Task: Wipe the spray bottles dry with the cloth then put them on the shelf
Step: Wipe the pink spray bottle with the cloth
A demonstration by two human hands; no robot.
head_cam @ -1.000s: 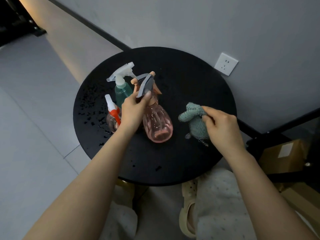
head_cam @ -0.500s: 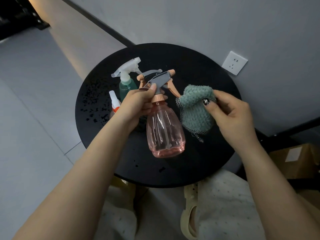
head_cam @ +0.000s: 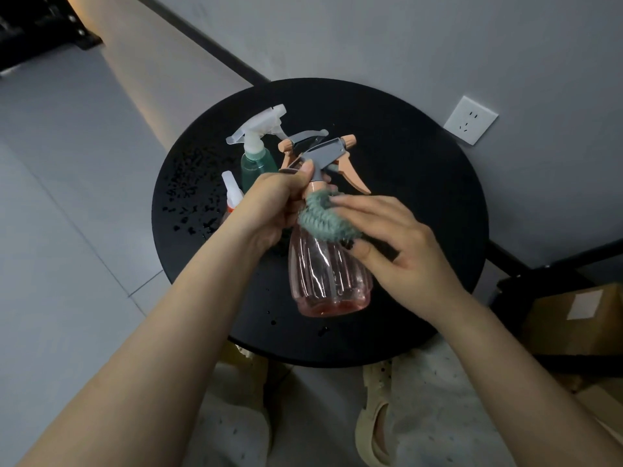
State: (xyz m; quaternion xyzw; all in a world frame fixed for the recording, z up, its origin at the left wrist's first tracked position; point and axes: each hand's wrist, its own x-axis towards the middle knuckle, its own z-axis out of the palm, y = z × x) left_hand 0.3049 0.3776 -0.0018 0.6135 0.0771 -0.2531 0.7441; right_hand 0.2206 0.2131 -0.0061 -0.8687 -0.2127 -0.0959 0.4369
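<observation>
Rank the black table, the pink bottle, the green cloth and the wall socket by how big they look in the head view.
1. black table
2. pink bottle, held nearer the camera
3. green cloth and wall socket: look alike, cloth partly covered, unsure.

A round black table (head_cam: 421, 203) stands against a grey wall. On its left part stand a green translucent spray bottle with a white trigger head (head_cam: 256, 153) and, just beside it, a small bottle with a white and orange nozzle (head_cam: 232, 193). Water droplets (head_cam: 188, 200) speckle the left edge.
</observation>
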